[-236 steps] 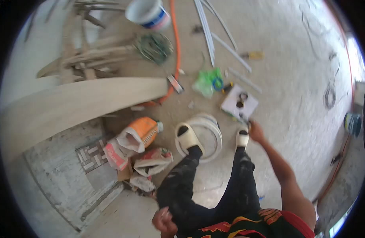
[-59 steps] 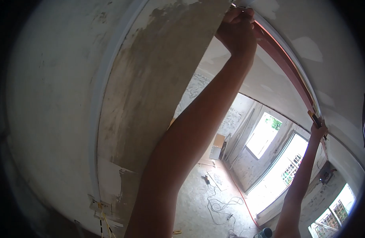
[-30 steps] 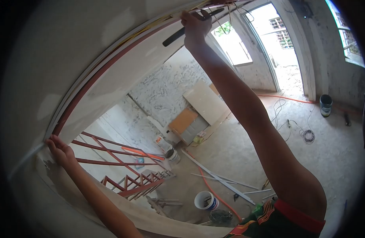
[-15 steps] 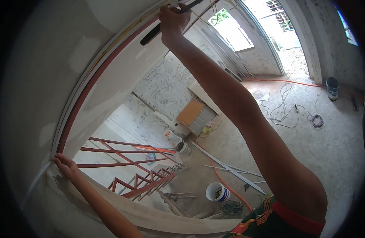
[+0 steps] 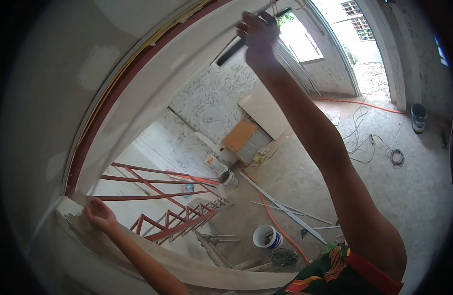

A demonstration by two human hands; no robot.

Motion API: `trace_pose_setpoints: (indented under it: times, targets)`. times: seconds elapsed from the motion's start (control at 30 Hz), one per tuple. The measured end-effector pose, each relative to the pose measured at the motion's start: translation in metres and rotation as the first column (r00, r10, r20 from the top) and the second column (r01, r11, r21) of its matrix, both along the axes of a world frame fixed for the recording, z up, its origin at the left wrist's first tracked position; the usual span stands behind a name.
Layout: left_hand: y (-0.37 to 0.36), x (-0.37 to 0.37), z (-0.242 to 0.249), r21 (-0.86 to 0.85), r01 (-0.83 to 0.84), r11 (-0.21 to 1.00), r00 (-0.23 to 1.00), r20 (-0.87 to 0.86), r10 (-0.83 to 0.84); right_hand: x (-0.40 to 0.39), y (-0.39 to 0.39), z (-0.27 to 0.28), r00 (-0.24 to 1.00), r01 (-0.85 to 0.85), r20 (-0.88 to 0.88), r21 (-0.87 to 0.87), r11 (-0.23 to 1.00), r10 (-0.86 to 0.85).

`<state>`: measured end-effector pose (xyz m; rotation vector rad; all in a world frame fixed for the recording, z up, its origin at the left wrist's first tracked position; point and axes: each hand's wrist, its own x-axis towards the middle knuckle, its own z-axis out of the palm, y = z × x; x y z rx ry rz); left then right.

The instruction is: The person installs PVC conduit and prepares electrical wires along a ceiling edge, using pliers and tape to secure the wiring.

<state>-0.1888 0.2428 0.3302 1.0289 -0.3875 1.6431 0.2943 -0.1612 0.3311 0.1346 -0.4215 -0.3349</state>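
My right hand point(image 5: 260, 39) is raised at the top and closed around a black-handled tool point(image 5: 230, 52); its working end is too blurred to name. A long, thin white strip point(image 5: 160, 105), smeared by motion, runs from that hand down to my left hand point(image 5: 101, 215). The left fingers are closed at the strip's lower end, near the wall corner. The strip stands apart from the dark red metal beam point(image 5: 104, 102) along the wall. Yellow material point(image 5: 138, 54), perhaps wire, lies along the beam's edge.
Below are red metal stair frames point(image 5: 152, 197), a white bucket point(image 5: 267, 237), loose pale strips point(image 5: 285, 206) and an orange cable point(image 5: 280, 227). Leaning boards point(image 5: 241, 140) stand by the wall. At right are a dark can point(image 5: 418, 118) and coiled wire point(image 5: 395, 158).
Both hands have moved to the right, away from the wall. The white strip has come off the red beam, showing more of the yellow material. The tool has stayed in my right hand.
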Motion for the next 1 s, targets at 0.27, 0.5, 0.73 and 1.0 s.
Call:
trace_pose_setpoints:
  times: [0.27,0.5,0.73,1.0]
  targets:
    - [-0.032,0.056,-0.419,-0.817,-0.160,0.554,0.697,-0.491,-0.523,-0.020,-0.018,-0.188,0.970,0.191,-0.014,-0.576,0.795,-0.244]
    - [-0.217,0.158,-0.423,0.025,-0.024,0.999,0.354,-0.935,0.032,-0.116,0.025,-0.369,0.984,0.104,0.039,-0.917,0.385,-0.174]
    - [-0.272,0.215,-0.369,0.350,-0.018,0.937,0.393,-0.859,0.328,-0.212,0.051,-0.449,0.990,0.126,0.123,-0.991,0.047,-0.071]
    - [-0.271,0.212,-0.423,-0.140,-0.114,0.984,0.536,-0.842,-0.057,-0.228,0.041,-0.472,0.984,0.145,0.119,-0.968,-0.205,0.134]
